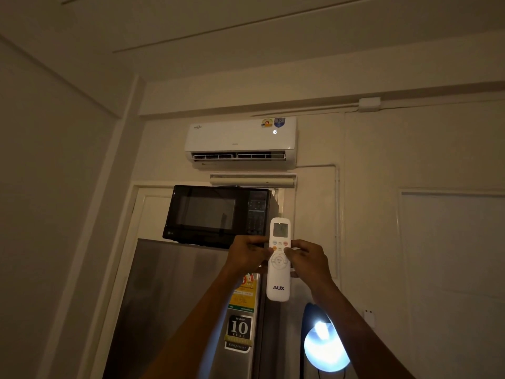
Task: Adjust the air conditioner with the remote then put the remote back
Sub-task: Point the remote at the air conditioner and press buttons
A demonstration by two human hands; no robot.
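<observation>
White AUX remote (pixel 278 259) sits upright just below centre of the frame, pinched from both sides: left hand (pixel 247 254) wraps its left edge, right hand (pixel 310 258) clamps the right with its thumb on the buttons. Higher up, centre frame, the air conditioner (pixel 240 142) hangs on the wall with its display lit, above a black microwave (pixel 218 214) on the silver fridge (pixel 177 310), and a bright lamp (pixel 325 343) glows lower right.

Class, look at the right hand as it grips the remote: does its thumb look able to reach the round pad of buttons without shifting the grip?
Probably yes. The right hand holds the remote by its edge, its thumb already lies on the face just above the round pad, and nothing covers the pad.
</observation>
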